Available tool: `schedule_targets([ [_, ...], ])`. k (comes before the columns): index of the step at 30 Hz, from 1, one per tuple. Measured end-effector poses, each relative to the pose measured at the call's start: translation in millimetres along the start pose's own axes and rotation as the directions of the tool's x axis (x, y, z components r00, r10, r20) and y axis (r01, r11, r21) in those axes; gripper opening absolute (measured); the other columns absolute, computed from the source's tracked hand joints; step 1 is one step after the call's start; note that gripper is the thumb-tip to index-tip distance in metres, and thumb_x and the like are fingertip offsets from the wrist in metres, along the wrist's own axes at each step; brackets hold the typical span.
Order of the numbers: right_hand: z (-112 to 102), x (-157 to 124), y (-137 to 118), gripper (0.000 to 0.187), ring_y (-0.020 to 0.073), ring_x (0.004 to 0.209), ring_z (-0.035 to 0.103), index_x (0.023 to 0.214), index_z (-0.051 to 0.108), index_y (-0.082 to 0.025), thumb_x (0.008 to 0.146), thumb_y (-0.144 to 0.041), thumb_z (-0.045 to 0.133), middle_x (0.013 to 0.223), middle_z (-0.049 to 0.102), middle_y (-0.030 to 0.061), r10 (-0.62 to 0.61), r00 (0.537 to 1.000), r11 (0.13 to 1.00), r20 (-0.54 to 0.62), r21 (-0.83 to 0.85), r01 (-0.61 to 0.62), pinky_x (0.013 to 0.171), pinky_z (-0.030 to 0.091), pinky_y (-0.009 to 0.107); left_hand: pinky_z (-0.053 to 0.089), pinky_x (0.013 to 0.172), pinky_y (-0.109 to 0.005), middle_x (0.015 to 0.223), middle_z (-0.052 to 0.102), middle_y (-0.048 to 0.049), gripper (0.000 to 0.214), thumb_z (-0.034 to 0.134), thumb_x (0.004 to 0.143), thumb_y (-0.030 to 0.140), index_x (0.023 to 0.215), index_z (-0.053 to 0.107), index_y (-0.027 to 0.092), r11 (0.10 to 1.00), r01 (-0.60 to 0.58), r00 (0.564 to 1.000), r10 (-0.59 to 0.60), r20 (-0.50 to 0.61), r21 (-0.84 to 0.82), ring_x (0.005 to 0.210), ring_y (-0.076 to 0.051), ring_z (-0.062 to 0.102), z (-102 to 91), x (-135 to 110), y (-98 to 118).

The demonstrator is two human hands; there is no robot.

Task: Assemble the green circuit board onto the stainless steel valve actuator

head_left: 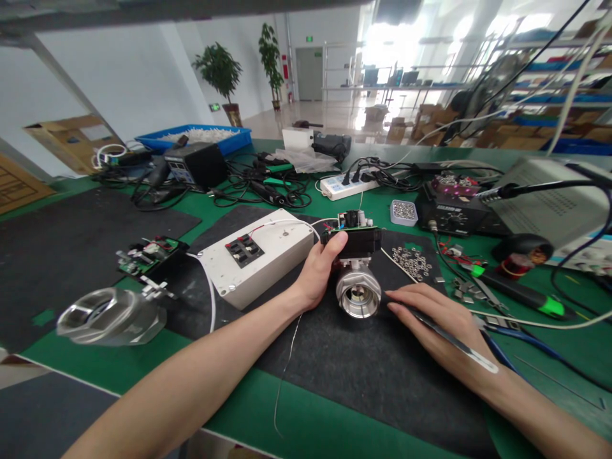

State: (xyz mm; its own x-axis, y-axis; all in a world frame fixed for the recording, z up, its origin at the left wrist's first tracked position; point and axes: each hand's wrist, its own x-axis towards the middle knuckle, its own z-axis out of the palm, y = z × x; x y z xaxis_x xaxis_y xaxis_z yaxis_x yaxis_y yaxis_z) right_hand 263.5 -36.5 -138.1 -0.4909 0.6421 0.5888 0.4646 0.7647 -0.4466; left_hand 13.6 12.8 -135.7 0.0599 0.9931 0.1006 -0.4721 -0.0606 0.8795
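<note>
View: head camera, the only one.
Left hand (318, 271): curled round the black plastic actuator base (361, 242), thumb on its top edge, firm clamp.
Valve: the round stainless-steel valve body (357, 294) sits under that base, bore facing the camera. It rests on the dark grey felt mat (363, 382), mid-bench.
Right hand (435, 322): fingers stretched nearly flat on the mat, just right of the valve body. A slim silver metal tool (459, 344) runs along it, pinched at the thumb side as far as shows.
Board: small green circuit board (354, 220) stands bare on top of the base, with nothing over it.
Housing: white rectangular housing (258, 255) lies just left of the left hand. A thin wire runs from it toward the board.
Done, my read: board seated on the base, wiring attached.
Left, my read: housing not yet on, nothing fastened. Small silver fasteners (414, 261) lie loose behind the right hand.
Second unit: another steel valve body (112, 315) lies far left, its bare green board (150, 254) also uncovered.
Nearby: green-handled screwdriver (526, 298), right of the right hand.
</note>
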Motion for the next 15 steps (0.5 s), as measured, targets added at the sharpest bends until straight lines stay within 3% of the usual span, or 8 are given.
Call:
schedule_targets([
  [15,1.9,-2.2,4.7,0.023,0.0215,0.105,0.079,0.131,0.076,-0.025,0.109,-0.02,0.071,0.118,0.079,0.0083,0.013,0.999,0.999,0.038,0.041,-0.015,0.092,0.064,0.032,0.054,0.117,-0.048,0.137,0.08,-0.0127,0.074,0.082,0.09,0.072,0.14,0.075,0.018,0.999,-0.033,0.999,0.033,0.015,0.021,0.133,-0.037,0.072,0.5,0.2,-0.3],
])
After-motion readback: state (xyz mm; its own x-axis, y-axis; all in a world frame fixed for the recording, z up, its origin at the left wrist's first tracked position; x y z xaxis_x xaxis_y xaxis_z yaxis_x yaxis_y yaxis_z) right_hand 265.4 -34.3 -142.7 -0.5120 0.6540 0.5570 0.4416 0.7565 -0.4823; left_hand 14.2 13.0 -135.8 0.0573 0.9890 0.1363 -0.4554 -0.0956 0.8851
